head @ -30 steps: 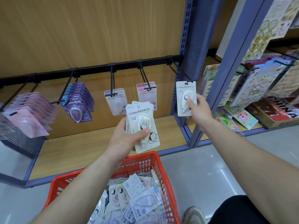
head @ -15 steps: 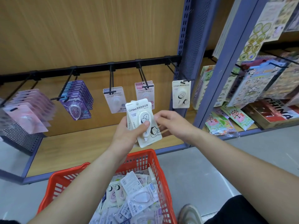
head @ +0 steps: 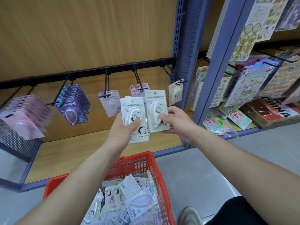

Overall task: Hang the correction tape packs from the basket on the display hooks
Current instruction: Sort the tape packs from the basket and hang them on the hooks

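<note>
My left hand (head: 125,129) grips a small stack of cream correction tape packs (head: 134,109), thumb on the front pack. My right hand (head: 177,122) pinches a single cream pack (head: 155,104) just right of the stack, held upright in front of the shelf. One cream pack (head: 175,93) hangs alone on the rightmost hook (head: 181,81). Other hooks on the black rail (head: 90,72) carry pink, purple and pale packs. The red basket (head: 139,164) below my arms holds several loose packs.
A blue perforated upright (head: 186,46) stands right of the rightmost hook. Beyond it, another bay holds sticker sheets (head: 246,88) on hooks and on the shelf. A black mesh bin (head: 16,143) sits at the left on the wooden shelf (head: 73,153). My shoe (head: 190,215) is beside the basket.
My right hand let go of the pack now hanging on the rightmost hook, came back to the stack, and pulled one cream pack off it to the right.
</note>
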